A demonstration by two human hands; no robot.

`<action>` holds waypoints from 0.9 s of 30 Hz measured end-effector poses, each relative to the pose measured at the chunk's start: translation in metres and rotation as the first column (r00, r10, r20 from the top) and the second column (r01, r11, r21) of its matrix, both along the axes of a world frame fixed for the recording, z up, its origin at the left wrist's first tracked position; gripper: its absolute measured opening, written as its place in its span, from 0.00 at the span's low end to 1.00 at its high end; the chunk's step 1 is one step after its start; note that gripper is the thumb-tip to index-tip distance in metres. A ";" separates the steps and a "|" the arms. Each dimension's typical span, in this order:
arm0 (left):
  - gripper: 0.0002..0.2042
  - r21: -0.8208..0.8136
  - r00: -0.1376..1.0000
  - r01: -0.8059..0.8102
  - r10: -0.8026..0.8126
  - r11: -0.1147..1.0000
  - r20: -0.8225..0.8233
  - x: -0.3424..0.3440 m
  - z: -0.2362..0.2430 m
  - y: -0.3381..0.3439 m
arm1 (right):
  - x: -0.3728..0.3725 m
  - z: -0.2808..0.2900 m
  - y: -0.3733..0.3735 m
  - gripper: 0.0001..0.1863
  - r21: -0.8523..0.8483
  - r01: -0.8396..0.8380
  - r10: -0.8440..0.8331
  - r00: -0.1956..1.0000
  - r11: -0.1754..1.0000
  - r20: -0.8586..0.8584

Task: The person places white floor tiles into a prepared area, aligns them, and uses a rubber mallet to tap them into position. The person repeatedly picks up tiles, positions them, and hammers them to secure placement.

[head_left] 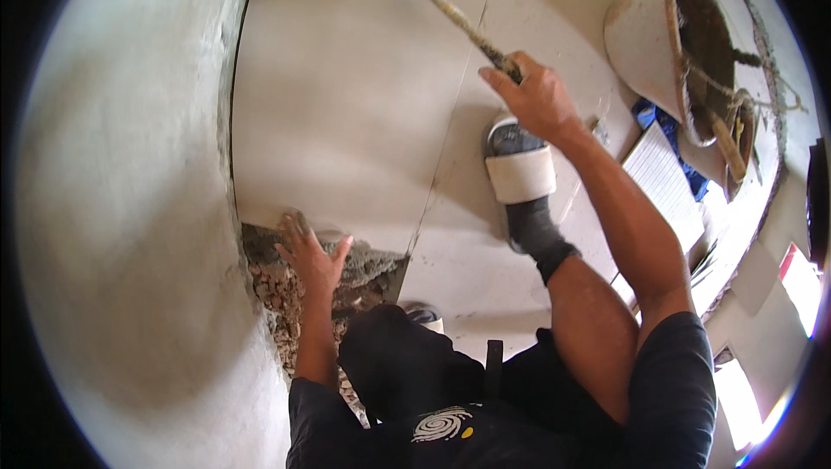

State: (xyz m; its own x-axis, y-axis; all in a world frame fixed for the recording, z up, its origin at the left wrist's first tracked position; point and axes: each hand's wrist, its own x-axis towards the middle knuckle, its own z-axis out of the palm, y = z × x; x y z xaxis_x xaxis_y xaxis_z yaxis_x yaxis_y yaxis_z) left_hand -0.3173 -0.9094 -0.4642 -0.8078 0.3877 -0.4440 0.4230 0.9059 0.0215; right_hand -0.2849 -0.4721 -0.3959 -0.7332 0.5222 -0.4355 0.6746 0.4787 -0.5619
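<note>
My right hand (538, 101) is closed around the handle of a mallet (459, 19), whose grey rounded head is raised at the top of the view, partly cut off by the edge. Beneath the mallet lies a large beige floor tile (338, 114). At this tile's near edge, my left hand (313, 257) has its fingers spread, with the fingertips at the rim. Grey mortar (370, 268) shows along the edge beside the left hand. Broken rubble (273, 292) fills the untiled strip under that forearm.
A plastered wall (130, 209) runs along the left. At the right, a mortar-stained bucket (636, 32) lies tilted, with a smaller container (749, 144), blue material (692, 173) and a white ribbed board (662, 179) near it. My sandalled foot (519, 173) rests on neighbouring tiles.
</note>
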 end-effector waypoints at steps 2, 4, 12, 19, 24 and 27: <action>0.54 -0.013 0.999 0.002 -0.002 1.000 0.035 0.027 -0.001 -0.021 | 0.005 0.004 -0.016 0.26 0.036 -0.002 0.002 1.000 0.999 -0.024; 0.55 0.089 1.000 0.001 -0.001 0.996 -0.001 0.035 -0.012 -0.026 | 0.009 0.005 -0.035 0.27 0.075 -0.021 0.020 1.000 0.997 0.020; 0.51 0.303 0.990 -0.015 0.057 0.953 -0.130 0.014 -0.032 -0.037 | 0.021 0.008 -0.087 0.30 0.227 -0.248 0.200 0.956 0.942 0.214; 0.45 0.332 0.960 -0.139 0.209 0.933 -0.186 -0.034 -0.045 -0.068 | 0.045 0.006 -0.178 0.32 0.172 0.029 -0.072 0.965 0.985 0.251; 0.42 0.264 0.974 -0.112 0.158 0.958 -0.161 -0.035 -0.036 -0.073 | 0.054 0.026 -0.211 0.32 0.047 0.026 -0.036 0.972 0.999 0.232; 0.39 0.207 0.981 -0.102 0.133 0.973 -0.142 -0.037 -0.032 -0.076 | 0.043 0.034 -0.227 0.32 0.067 -0.059 0.049 0.988 0.996 0.144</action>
